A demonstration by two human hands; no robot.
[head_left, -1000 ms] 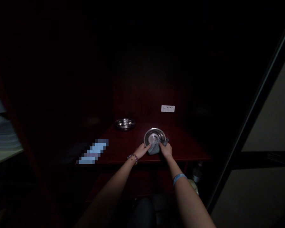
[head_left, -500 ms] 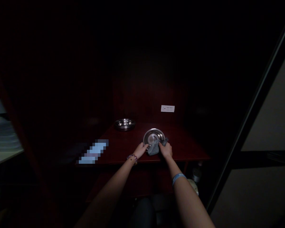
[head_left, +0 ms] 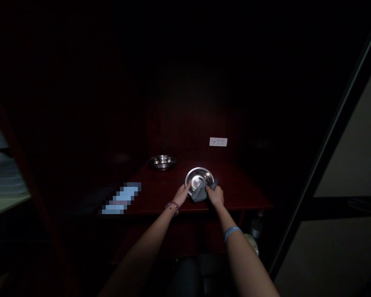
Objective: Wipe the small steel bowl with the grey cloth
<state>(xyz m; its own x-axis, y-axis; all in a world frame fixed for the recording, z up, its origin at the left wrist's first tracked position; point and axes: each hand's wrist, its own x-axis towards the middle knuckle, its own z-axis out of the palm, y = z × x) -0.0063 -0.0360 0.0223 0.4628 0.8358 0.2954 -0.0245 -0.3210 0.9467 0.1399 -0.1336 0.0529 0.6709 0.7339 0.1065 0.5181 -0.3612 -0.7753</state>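
Note:
A shiny steel bowl [head_left: 196,181] is tilted toward me above the front of the dark red desk [head_left: 235,194]. My left hand [head_left: 181,195] grips its left rim, thumb over the edge and the other fingers hidden behind. A grey cloth [head_left: 199,193] hangs bunched over the bowl's near right rim and partly inside it. My right hand [head_left: 215,195] is closed on the cloth at that rim, its thumb pointing into the bowl. More steel bowls, stacked [head_left: 162,162], stand farther back on the left.
A white power socket [head_left: 218,142] is set in the back panel. On the left lies a bright pixelated patch [head_left: 122,199]. A bottle [head_left: 256,227] stands below the desk at right. Shelves with stacked pale items [head_left: 4,177] are at far left.
The bowl has shifted slightly left and its inside catches more light. My left thumb now reaches farther over the rim. The stacked bowls have stayed in place.

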